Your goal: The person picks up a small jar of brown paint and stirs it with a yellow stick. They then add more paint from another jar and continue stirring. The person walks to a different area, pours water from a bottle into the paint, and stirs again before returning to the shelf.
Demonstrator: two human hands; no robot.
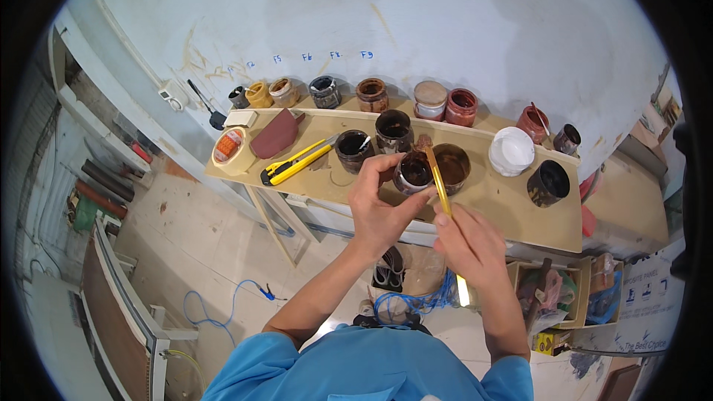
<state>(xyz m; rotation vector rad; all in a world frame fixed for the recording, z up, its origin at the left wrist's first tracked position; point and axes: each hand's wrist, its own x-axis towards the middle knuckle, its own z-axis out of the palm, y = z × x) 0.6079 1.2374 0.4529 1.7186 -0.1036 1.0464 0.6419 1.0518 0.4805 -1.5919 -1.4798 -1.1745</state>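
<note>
Small dark jar (413,172) and yellow-handled brush (440,180) are in our hands, at the middle of the work surface; we cannot tell whether the jar's base rests on it. Behind everything we see a pale wall (445,15) with blue handwriting, and before it a long tan table (497,212) runs crosswise in front of us. Our blue shirt (349,371) fills the bottom of the view. Our left hand (380,204) is closed around the jar, fingers on its left side and thumb on the near side, while our right hand (475,245) grips the brush by its handle. Along the wall we have a row of stained jars (372,95). Nearer, a white tub (511,150) and a black cup (548,187) stand to the right, a wide tin (466,165) with brown inside is just right of our jar, and two dark jars (395,137) stand to its left. Farther left we see a maroon sheet (275,134), a tape roll (232,150) and a yellow cutter (301,163). Smallest are a white stick (365,143) in one dark jar and our brush's brown bristles (423,141), pointing away from us.
</note>
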